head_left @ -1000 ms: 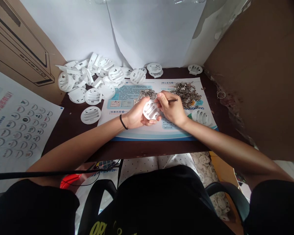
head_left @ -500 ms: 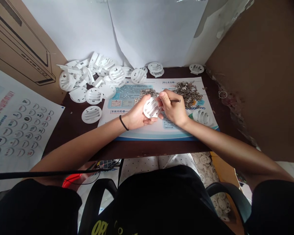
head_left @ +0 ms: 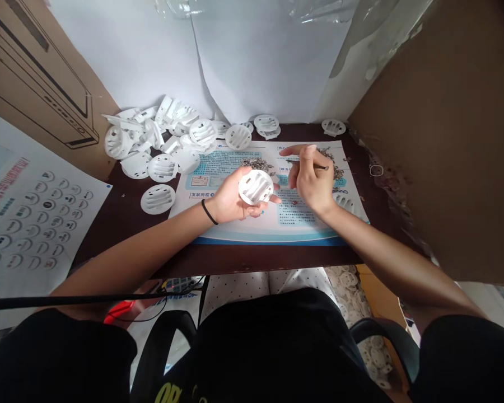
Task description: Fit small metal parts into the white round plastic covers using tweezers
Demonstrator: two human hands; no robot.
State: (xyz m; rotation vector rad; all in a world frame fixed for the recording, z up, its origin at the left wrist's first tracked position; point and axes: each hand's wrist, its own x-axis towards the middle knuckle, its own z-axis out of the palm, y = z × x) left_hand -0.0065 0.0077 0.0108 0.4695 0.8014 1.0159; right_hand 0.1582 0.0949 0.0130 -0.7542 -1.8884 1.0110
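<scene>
A round white plastic part with curved slots (head_left: 256,187) rests in my left hand (head_left: 231,198), held by its edge with the slotted face up. To its right, apart from the part, my right hand (head_left: 315,182) grips a thin dark rod-like tool (head_left: 321,166), its index finger stretched out to the left. Small metal pieces (head_left: 258,166) lie heaped on the printed sheet (head_left: 243,232) behind my left hand. A second heap of metal pieces (head_left: 330,157) is partly hidden behind my right hand.
Many white plastic parts (head_left: 163,167) are piled at the back left of the dark table (head_left: 252,257). Another white part (head_left: 333,127) lies at the back right, and one (head_left: 345,202) beside my right wrist. Cardboard walls (head_left: 424,140) flank the table.
My right hand has moved right, away from the white part, with the tool still in it, and its index finger has extended. The white part in my left hand has turned and shows more fully.
</scene>
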